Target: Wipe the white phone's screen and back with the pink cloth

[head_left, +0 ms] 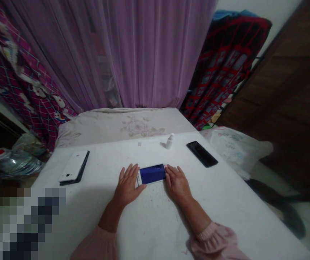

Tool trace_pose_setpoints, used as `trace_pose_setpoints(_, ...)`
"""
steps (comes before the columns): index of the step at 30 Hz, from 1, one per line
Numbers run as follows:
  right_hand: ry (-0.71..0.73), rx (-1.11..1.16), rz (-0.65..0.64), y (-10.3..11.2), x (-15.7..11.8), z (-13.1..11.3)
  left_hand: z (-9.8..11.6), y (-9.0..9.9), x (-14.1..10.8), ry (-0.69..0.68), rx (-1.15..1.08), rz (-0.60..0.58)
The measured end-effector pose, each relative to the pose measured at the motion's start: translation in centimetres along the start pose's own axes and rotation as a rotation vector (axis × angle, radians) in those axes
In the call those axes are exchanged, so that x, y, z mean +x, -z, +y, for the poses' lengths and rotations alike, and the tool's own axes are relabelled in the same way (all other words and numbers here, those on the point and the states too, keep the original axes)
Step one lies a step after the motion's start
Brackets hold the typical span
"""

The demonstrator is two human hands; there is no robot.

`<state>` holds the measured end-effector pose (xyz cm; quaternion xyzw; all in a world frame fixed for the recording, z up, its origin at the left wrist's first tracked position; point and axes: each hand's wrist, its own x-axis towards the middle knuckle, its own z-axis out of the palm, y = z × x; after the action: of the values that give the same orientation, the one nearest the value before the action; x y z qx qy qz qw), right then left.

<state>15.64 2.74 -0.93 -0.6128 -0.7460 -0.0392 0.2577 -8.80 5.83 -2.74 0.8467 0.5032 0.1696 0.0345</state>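
A white-framed smartphone (153, 174) with a deep blue screen lies flat on the white tabletop, sideways between my two hands. My left hand (128, 185) holds its left end, with the thumb along the near edge and the fingers spread towards the far edge. At the opposite end, my right hand (178, 182) has its fingers bent against the phone's edge. A small pale pinkish patch shows by those fingertips, too small to make out. Behind the phone stands a small white bottle (169, 141), upright, with a small grey square piece (139, 144) to its left.
A black smartphone (202, 154) lies at the right. To the left, a white phone (73, 167) rests on a dark one. Purple curtains (155, 54) hang behind the table. A water jug (16, 162) stands at far left, and a plastic bag (233, 148) lies beyond the right edge.
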Motion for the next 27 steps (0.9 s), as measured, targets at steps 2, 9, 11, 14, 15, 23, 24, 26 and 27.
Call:
trace_pose_setpoints(2, 0.003, -0.003, -0.003, 0.4, -0.8, 0.0, 0.0, 0.0, 0.0, 0.0, 0.003, -0.006)
trace_pose_setpoints(9, -0.004, -0.032, -0.024, 0.3, -0.3, -0.2, -0.1, -0.2, 0.0, -0.015, 0.0, 0.01)
trace_pose_setpoints(11, -0.02, -0.036, -0.037, -0.1, 0.7, -0.3, -0.1, -0.2, 0.0, -0.015, 0.001, 0.013)
trace_pose_setpoints(14, -0.038, -0.026, -0.053, -0.6, 2.0, -0.4, 0.0, -0.1, 0.0, -0.009, -0.002, 0.009)
trace_pose_setpoints(15, -0.042, -0.021, -0.057, -0.6, 2.2, -0.4, 0.0, -0.1, 0.0, -0.008, -0.005, 0.007)
trace_pose_setpoints(23, -0.005, -0.013, -0.023, -0.1, 0.6, -0.6, 0.3, 0.4, 0.1, 0.013, -0.034, -0.014)
trace_pose_setpoints(24, -0.004, -0.013, -0.019, -0.1, 0.5, -0.6, 0.3, 0.4, 0.1, 0.014, -0.034, -0.018)
trace_pose_setpoints(26, -0.01, -0.017, -0.018, -0.1, 0.7, -0.6, 0.3, 0.4, 0.2, 0.015, -0.032, -0.027)
trace_pose_setpoints(27, -0.015, -0.022, -0.021, -0.2, 0.9, -0.7, 0.3, 0.4, 0.2, 0.016, -0.03, -0.032)
